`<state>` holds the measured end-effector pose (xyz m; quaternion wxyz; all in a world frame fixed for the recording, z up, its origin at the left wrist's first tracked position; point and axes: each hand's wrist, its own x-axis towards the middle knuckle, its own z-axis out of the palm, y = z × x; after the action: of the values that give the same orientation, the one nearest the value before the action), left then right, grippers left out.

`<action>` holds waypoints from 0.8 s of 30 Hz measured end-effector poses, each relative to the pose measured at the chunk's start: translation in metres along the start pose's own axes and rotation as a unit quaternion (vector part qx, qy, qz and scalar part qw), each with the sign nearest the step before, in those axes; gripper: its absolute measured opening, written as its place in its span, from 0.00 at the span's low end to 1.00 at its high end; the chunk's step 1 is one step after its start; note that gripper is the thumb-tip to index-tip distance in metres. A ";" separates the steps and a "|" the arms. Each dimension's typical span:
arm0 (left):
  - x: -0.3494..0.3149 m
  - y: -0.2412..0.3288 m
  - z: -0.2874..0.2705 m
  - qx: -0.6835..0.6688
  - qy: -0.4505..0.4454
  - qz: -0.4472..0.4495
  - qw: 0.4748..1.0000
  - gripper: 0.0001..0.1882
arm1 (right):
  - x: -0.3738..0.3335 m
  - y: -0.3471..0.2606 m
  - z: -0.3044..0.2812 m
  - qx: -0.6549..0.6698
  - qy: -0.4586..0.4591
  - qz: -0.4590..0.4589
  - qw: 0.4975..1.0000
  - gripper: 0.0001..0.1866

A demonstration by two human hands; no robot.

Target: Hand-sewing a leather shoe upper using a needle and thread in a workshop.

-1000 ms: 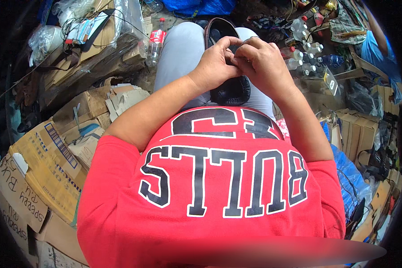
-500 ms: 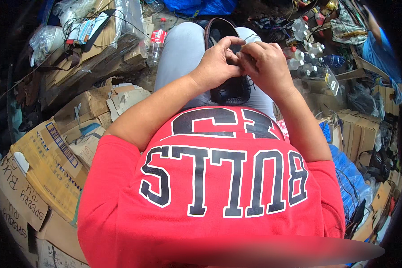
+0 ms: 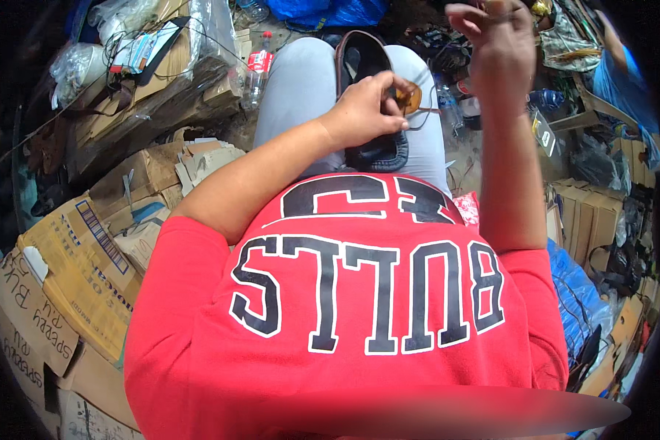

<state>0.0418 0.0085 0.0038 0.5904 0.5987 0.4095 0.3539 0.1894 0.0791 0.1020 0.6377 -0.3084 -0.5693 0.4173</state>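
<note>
Cluttered ground surrounds us on every side: flattened cardboard boxes (image 3: 73, 271) are piled to our left, a clear plastic bottle (image 3: 255, 70) with a red label stands beyond them, and more brown cartons (image 3: 590, 213) sit to our right beside a blue plastic sheet (image 3: 579, 301). We sit with grey trousers (image 3: 301, 88) stretched out ahead of us and a red shirt (image 3: 359, 315) filling the lower half of the view.

On our lap, lying lengthwise between the knees, rests a dark shoe (image 3: 370, 110) with a brown rim, its opening facing up and its heel end toward our body. Our left hand (image 3: 363, 110) lies across the middle of the shoe, fingers curled down over its edge and pressing it against the thigh, so this hand grips the shoe. Just past its fingertips we see a tan patch of the insole (image 3: 411, 99), and a thin thread (image 3: 425, 111) runs out from there to the right.

Our right hand (image 3: 495, 44) is raised well above the shoe, near the upper edge of the view, with its fingers bunched narrowly together as in a pinch. Whether the thread reaches up into that pinch we cannot tell; the strand is too fine to follow.
</note>
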 end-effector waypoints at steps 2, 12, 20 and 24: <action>-0.002 -0.006 -0.003 -0.028 -0.004 0.008 1.000 0.19 | 0.015 -0.036 0.009 0.078 0.037 0.092 0.992 0.11; -0.003 -0.005 -0.014 -0.135 -0.032 -0.001 0.990 0.18 | 0.022 -0.084 -0.075 -0.305 -0.292 0.090 0.902 0.09; -0.008 -0.002 -0.022 -0.221 -0.062 0.005 0.973 0.16 | -0.048 0.020 -0.054 -0.390 -0.341 0.057 0.854 0.27; -0.008 -0.002 -0.023 -0.210 -0.057 0.001 0.976 0.15 | -0.034 0.036 -0.070 -0.411 -0.379 -0.012 0.829 0.20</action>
<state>0.0176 0.0107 0.0033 0.7250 0.4811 0.2910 0.3978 0.2519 0.0716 0.0437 0.1910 -0.3527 -0.8890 0.2209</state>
